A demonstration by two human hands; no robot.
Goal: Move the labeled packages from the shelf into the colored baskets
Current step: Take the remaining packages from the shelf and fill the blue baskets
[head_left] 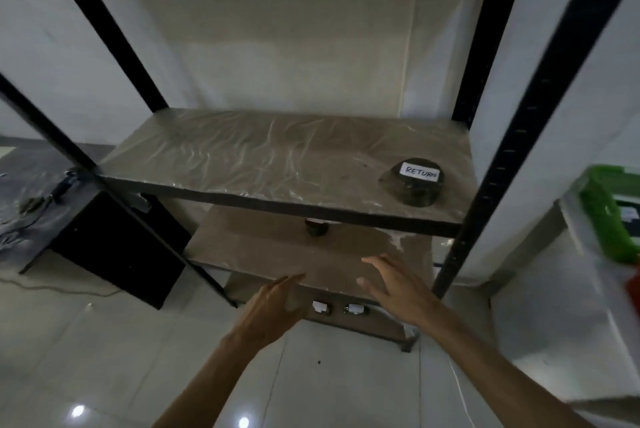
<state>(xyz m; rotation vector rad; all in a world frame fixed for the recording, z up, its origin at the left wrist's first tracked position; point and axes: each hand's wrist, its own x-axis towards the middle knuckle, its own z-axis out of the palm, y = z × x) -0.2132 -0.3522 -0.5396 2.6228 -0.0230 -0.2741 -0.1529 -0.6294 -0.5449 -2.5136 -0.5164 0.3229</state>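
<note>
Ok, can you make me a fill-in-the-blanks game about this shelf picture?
1. The dark round package on the shelf has a white label that reads ____.
2. That package sits near the ____ end of its shelf.
3. The basket at the right edge of the picture is ____.
4. The left hand and right hand are both holding ____.

Missing words: RETURN; right; green; nothing

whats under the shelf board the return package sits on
A lower board carries one dark package, its top hidden by the upper board's edge. Lower still, two white-labelled packages show; the rest is covered.
</note>
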